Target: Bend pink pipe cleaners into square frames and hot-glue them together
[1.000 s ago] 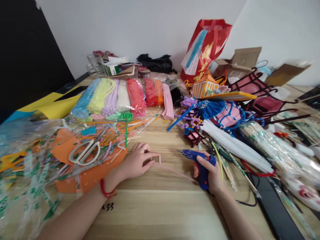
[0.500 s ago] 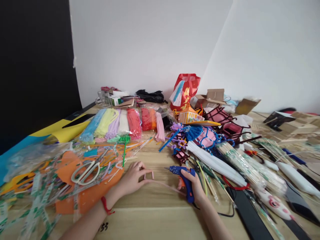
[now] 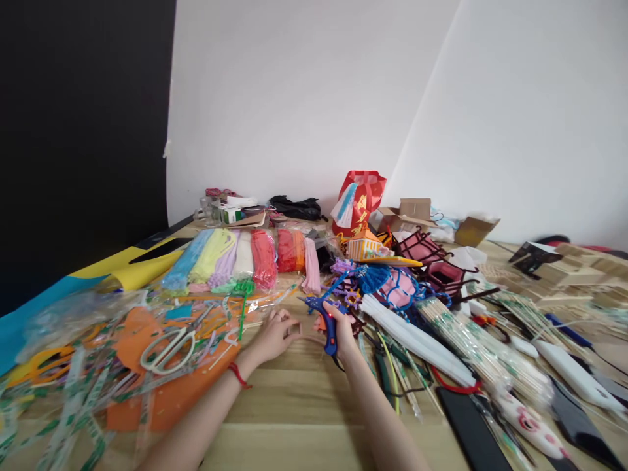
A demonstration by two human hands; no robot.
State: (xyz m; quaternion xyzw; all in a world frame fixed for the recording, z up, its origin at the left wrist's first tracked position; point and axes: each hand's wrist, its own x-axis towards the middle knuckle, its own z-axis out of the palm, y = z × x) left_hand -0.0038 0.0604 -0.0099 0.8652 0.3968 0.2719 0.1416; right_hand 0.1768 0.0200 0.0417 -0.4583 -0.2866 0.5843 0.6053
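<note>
Plain white wall (image 3: pixel 304 98) is rising way beyond the glue gun (image 3: pixel 331 327), and the wooden table (image 3: pixel 294 399) is carrying loads of craft clutter: bundled stems (image 3: pixel 240 255) are lying beyond and left of the gun, white-handled scissors (image 3: pixel 173 350) are sitting well left of it, framed pink pieces (image 3: pixel 400 288) are resting beyond and right, looking already put together. Right hand (image 3: pixel 345 333) is gripping the gun, left hand (image 3: pixel 275 340) is pinching a pink strip (image 3: pixel 295 327) just left of it. Strip's looking bent at one end only, so I'm guessing most is unworked; can't tell if any glue's showing
</note>
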